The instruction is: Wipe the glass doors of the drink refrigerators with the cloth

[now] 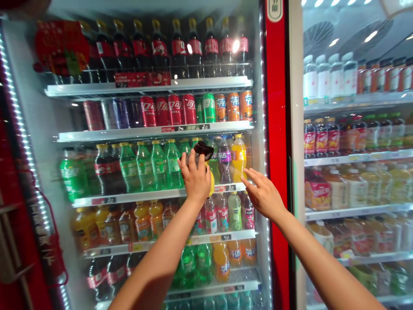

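Observation:
My left hand (196, 178) is raised in front of the middle shelf of the drinks cooler, its fingers bent over a dark, soft-looking cloth (204, 149). A yellow patch (212, 183) shows beside that palm; whether it belongs to the cloth or to something behind it, I cannot tell. To the right, my right hand (263, 193) has its fingers stretched out and holds nothing. Its fingertips are in front of the shelf's right end, near a yellow drink bottle (239, 157). Beside that bottle stands a purple-labelled bottle (225, 159). Whether this hand touches glass is unclear.
Light spots over the cola bottles (159, 45) look like reflections on glass. Below them are soda cans (175, 110), green bottles (158, 161) and lower shelves of drinks. A red upright frame (277, 107) borders a second cooler with bottled drinks (334, 135).

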The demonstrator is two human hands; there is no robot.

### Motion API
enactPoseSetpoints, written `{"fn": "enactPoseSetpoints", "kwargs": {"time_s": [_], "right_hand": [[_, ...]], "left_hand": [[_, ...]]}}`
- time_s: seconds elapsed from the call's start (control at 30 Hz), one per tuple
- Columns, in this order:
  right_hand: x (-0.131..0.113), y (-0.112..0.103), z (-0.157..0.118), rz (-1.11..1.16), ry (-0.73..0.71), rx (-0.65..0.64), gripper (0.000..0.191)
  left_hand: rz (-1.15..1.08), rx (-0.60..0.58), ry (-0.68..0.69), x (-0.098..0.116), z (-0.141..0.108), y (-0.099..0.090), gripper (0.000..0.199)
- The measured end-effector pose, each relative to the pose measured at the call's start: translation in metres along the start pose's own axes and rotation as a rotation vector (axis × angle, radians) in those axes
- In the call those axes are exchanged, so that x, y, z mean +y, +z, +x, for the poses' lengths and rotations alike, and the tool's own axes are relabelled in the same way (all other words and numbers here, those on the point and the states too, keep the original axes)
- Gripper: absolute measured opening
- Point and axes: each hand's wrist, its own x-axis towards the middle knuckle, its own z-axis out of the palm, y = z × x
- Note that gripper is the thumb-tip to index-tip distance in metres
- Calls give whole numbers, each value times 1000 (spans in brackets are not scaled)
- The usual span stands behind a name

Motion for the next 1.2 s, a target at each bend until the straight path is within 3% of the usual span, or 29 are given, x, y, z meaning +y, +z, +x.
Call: {"fn": "enactPoseSetpoints", "kwargs": {"time_s": [0.1,0.17,0.3,0.43,0.57,0.67,0.83,1.03,1.1,1.2], "right_hand": [[0,-2,-6,-26,6,-15,45],[0,-3,-13,-33,8,-30,47],[3,-5,-27,-33,21,-53,48],[13,-9,-30,-30,-3,-80,50],[18,-11,-32,-40,25,-87,53],[17,-11,-40,-56,38,-88,54],[22,-16,-50,-53,38,-111,54],[39,-26,-51,-53,73,-63,57],[42,-26,-56,-52,96,-58,59],[43,-21,-67,-25,133,-61,61]], "left_hand": [[-44,-77,112,33,15,17,48],[-54,-155,241,44,7,19,47],[-57,-236,417,37,-31,7,48],[-64,-201,314,31,-33,7,48],[-86,-126,182,55,-8,25,51],[-97,-130,263,67,-13,31,55],[-105,-156,515,63,-35,29,54],[-129,-218,443,86,-3,38,50],[-142,-220,423,91,-4,39,49],[-174,-225,535,89,-18,39,46]]}}
